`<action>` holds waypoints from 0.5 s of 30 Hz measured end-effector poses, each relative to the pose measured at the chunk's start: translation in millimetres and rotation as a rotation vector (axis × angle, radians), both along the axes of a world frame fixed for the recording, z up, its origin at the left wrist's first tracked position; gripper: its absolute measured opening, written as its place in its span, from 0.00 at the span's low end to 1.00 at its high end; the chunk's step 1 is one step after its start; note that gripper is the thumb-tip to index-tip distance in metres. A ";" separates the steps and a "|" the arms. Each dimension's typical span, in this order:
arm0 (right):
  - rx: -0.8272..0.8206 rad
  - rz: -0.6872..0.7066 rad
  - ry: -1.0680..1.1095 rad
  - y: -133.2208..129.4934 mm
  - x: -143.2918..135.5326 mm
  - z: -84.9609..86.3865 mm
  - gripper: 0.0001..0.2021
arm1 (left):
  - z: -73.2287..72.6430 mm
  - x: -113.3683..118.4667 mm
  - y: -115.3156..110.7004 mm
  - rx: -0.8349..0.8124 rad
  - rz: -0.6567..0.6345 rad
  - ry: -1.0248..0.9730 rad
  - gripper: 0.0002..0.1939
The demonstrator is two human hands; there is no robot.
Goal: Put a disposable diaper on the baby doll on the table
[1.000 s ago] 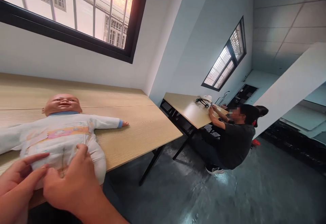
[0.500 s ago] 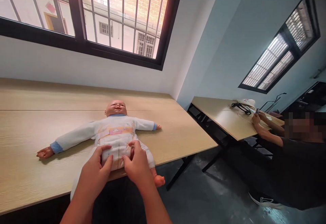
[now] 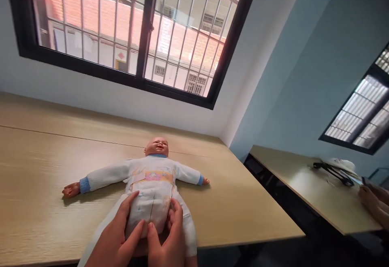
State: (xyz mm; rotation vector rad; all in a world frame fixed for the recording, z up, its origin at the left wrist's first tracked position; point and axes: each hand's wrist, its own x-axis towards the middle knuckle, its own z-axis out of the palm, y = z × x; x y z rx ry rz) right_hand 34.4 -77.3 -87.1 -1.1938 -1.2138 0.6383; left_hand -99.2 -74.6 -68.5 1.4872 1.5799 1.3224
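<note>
From here, I count one doll [image 3: 152, 178]; two hands on it, left hand [image 3: 115, 234] and right hand [image 3: 170, 234]; two tables, one under [image 3: 36, 169], one right of it [image 3: 306, 190]; two windows beyond.

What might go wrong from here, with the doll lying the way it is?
The doll lies with its legs over the near edge of the table, so a downward tug might slide it off. The left hand and right hand press either side of the diaper; uneven pressure could skew it. They also partly hide its lower sides, where a bunched edge may go unnoticed.
</note>
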 end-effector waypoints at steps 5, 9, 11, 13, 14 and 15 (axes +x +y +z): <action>0.069 0.015 0.008 5.7 5.8 -19.5 0.34 | -0.1 3.4 -0.4 0.030 0.047 -0.027 0.43; 0.112 0.012 -0.007 2.3 8.7 -23.5 0.35 | -2.3 6.9 -0.7 0.037 0.037 -0.093 0.42; 0.109 -0.005 0.019 0.9 8.6 -22.5 0.35 | -2.1 8.7 -1.4 0.032 0.019 -0.101 0.38; 0.096 0.029 0.058 0.1 9.7 -18.0 0.34 | 1.0 10.4 -2.9 0.031 -0.010 -0.084 0.33; 0.090 0.066 0.076 0.0 10.8 -14.5 0.33 | 3.5 11.3 -3.6 0.035 -0.023 -0.076 0.31; 0.086 0.110 0.090 0.4 12.2 -10.5 0.32 | 6.3 12.2 -4.1 0.043 -0.018 -0.072 0.29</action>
